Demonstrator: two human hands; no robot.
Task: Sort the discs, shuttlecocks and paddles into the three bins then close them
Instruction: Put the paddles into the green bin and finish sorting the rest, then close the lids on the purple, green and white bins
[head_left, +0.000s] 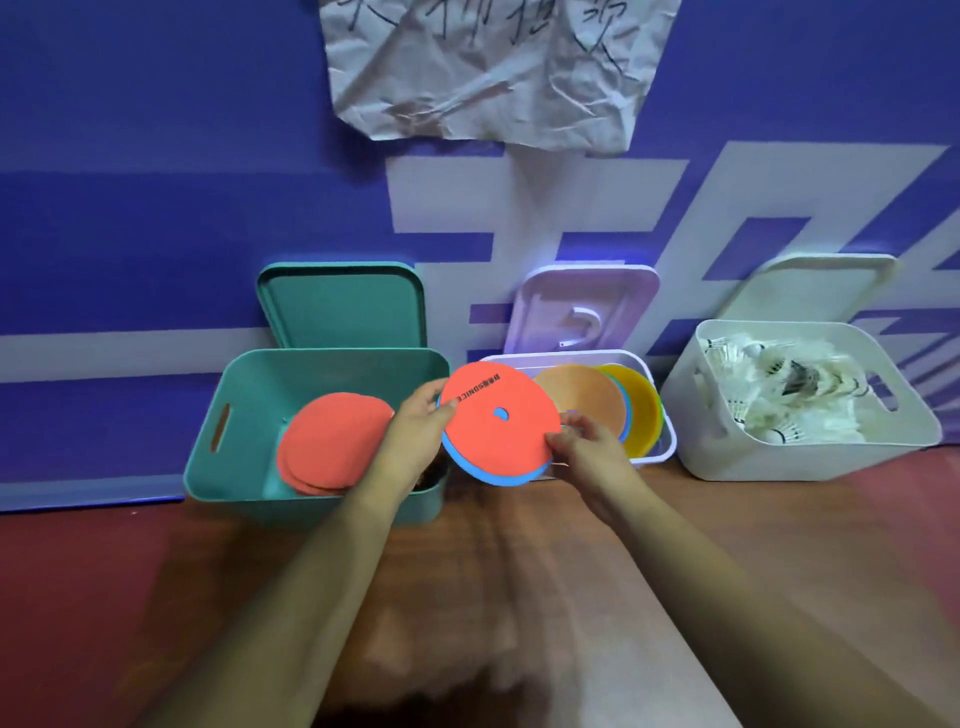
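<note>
Both hands hold a small stack of discs, a red disc (498, 421) on top and a blue one (493, 475) under it, in the air between two bins. My left hand (415, 434) grips the stack's left edge and my right hand (584, 441) its right edge. The green bin (244, 415) on the left holds red paddles (327, 441). Just behind the stack, the purple bin (665, 447) holds orange, yellow and other discs (587, 397) standing on edge. At the right, the white bin (727, 447) is full of white shuttlecocks (784, 384).
Three lids lean against the blue wall behind their bins: green (343, 306), purple (582, 306) and white (810, 280). The bins stand on a wooden table (519, 571) with a red strip at the left. A crumpled paper (488, 67) hangs on the wall.
</note>
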